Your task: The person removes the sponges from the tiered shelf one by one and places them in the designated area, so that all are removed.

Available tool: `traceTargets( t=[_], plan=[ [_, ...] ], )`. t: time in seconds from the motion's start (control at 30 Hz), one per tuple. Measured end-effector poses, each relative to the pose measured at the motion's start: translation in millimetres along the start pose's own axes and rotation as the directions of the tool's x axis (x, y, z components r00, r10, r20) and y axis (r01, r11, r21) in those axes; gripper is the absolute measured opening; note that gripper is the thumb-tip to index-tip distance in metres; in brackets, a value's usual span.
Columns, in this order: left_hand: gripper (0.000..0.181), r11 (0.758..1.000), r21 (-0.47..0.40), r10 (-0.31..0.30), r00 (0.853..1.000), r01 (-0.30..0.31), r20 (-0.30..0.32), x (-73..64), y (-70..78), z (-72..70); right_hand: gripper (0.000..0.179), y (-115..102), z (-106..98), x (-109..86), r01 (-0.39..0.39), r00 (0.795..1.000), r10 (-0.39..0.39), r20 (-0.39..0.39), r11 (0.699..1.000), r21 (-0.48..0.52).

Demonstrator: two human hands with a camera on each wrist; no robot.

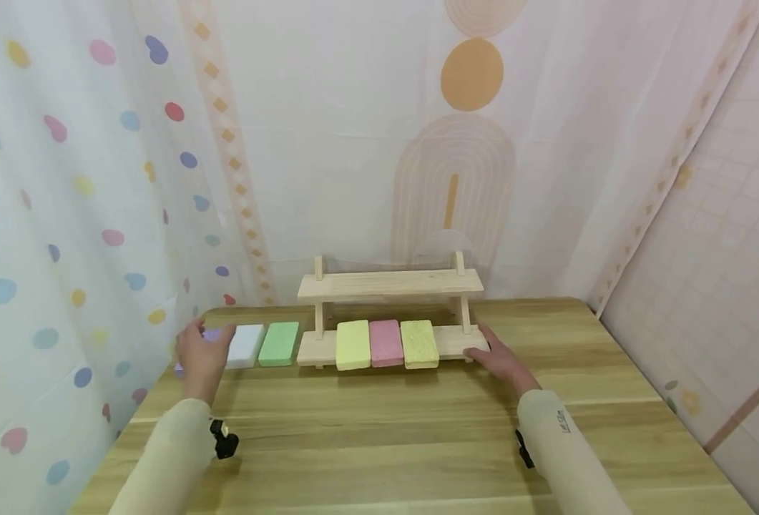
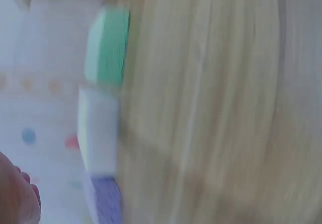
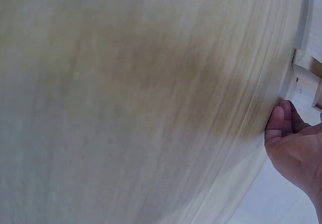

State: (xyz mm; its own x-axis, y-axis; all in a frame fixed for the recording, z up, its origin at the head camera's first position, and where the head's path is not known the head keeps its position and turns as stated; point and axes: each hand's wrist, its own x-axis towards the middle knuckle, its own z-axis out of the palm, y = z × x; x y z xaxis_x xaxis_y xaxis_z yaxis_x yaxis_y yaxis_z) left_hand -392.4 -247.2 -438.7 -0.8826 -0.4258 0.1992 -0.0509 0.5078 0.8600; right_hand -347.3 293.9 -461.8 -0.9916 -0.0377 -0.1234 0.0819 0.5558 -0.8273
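In the head view, a two-tier wooden stand [image 1: 390, 285] is at the back of the table. A pale yellow sponge block [image 1: 353, 345], a pink one [image 1: 386, 343] and a speckled yellow one [image 1: 420, 345] lean side by side on its lower tier. My right hand [image 1: 498, 359] grips the right end of that tier, thumb in front. My left hand [image 1: 202, 355] is over a purple block [image 2: 108, 200] at the far left, fingers apart; the left wrist view shows it clear of the block. Beside it lie a white block [image 1: 246, 346] and a green block [image 1: 279, 344].
The wooden table [image 1: 379, 443] extends toward me in front of the stand. A patterned curtain [image 1: 340, 143] hangs right behind the table, and a dotted curtain [image 1: 89, 214] runs along its left side. The stand's upper tier sits above and behind the leaning blocks.
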Motion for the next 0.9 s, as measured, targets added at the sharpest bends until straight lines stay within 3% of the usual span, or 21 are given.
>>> traceTargets(
  t=[0.47,0.77,0.9],
  plan=[
    [0.077,0.988,-0.041,0.15,0.986,-0.147,0.067,-45.6,62.9,45.8,0.086,3.1,-0.7,-1.7,0.003,1.0,-0.003,0.008,1.0,0.022],
    [0.077,0.988,-0.054,0.151,0.982,-0.145,0.113,-72.5,98.6,68.3,0.086,2.5,-1.9,-1.1,0.003,1.0,-0.003,0.02,1.0,0.006],
    [0.075,0.987,-0.052,0.159,0.977,-0.153,0.144,-80.6,107.3,74.7,0.085,2.1,-0.7,0.7,0.008,1.0,-0.008,0.023,1.0,0.001]
  ],
)
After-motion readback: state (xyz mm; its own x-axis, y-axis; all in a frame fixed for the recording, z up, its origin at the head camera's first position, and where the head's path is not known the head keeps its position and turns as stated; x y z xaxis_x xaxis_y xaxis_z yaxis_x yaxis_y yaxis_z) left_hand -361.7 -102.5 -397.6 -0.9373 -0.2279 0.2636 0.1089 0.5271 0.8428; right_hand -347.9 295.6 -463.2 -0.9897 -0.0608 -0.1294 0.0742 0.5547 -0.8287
